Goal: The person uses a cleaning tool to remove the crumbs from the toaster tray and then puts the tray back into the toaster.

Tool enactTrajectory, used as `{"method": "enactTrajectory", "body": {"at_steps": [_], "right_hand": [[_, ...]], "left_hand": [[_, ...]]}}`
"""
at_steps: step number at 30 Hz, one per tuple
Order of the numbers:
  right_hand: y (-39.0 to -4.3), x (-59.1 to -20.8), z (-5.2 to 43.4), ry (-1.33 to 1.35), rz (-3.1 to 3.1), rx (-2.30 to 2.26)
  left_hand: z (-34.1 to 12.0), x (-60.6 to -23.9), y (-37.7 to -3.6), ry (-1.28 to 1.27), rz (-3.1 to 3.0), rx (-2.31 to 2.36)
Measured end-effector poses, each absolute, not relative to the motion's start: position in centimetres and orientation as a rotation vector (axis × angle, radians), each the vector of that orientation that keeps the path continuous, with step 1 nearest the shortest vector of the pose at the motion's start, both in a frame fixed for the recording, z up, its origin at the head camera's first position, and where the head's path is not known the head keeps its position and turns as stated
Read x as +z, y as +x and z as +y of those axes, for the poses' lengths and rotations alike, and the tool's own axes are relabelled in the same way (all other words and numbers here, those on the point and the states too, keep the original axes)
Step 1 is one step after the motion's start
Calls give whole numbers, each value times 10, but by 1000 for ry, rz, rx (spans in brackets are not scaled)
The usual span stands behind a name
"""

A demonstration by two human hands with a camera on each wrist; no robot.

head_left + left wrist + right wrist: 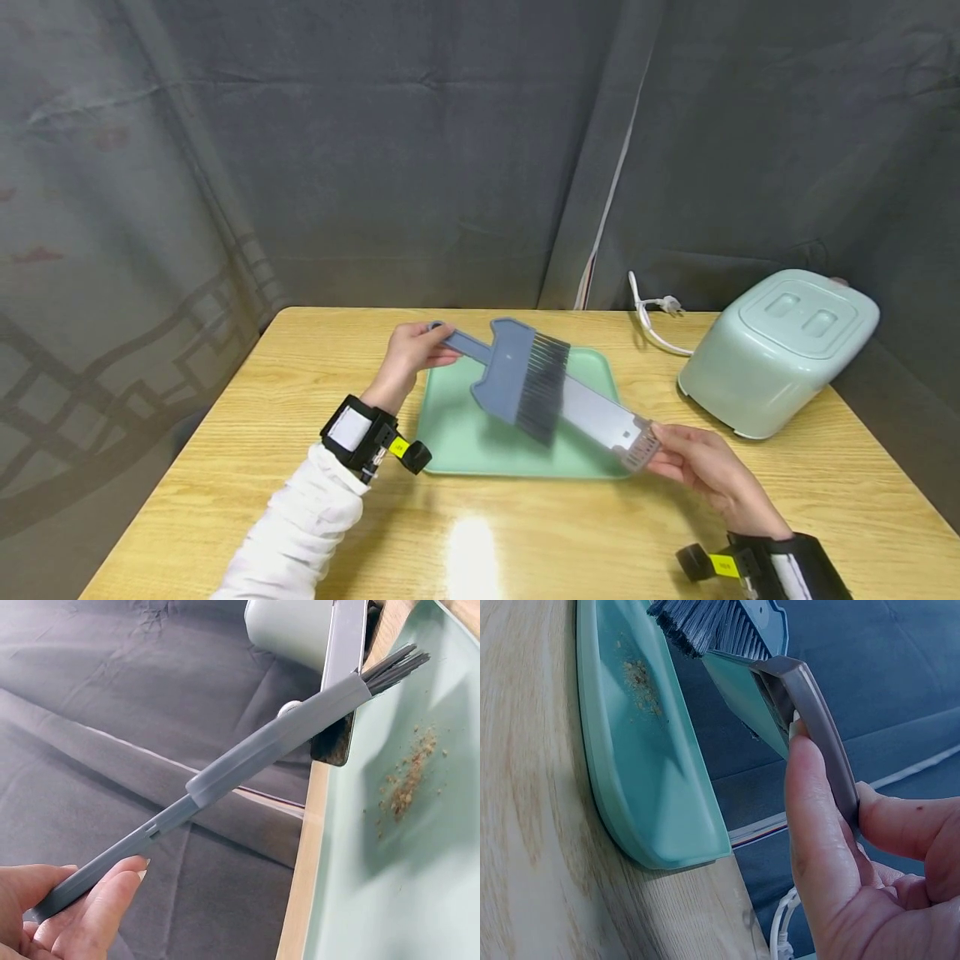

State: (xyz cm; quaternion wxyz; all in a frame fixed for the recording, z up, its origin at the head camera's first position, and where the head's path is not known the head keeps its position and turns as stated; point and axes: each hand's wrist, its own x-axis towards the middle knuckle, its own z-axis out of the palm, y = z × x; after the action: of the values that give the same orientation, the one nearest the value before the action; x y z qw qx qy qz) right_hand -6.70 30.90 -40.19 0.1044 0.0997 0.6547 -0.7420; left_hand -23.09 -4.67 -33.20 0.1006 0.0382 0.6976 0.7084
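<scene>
My left hand (420,346) pinches the handle end of a blue-grey brush (510,367). The brush's wide head points right, and its dark bristles overlap a long, narrow metal crumb tray (596,412). That crumb tray is held by its grey end in my right hand (701,467), with thumb and fingers on either side. Both tools are raised over a light green tray (450,454). Brown crumbs (409,780) lie scattered on the green tray, also visible in the right wrist view. In the left wrist view, dark residue shows near the crumb tray's far end.
A pale green toaster (780,358) stands at the right of the wooden table (300,400). Its white cord and plug (663,304) lie along the back edge. Grey curtain (390,167) hangs behind the table.
</scene>
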Motion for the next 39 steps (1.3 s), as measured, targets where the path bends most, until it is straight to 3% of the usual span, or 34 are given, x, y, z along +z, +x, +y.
{"method": "enactTrajectory", "body": {"at_steps": [39], "right_hand": [[-66,-407,312,367,1855,-2252]], "left_hand": [[-70,-340,-237,43,2115,2170]]}}
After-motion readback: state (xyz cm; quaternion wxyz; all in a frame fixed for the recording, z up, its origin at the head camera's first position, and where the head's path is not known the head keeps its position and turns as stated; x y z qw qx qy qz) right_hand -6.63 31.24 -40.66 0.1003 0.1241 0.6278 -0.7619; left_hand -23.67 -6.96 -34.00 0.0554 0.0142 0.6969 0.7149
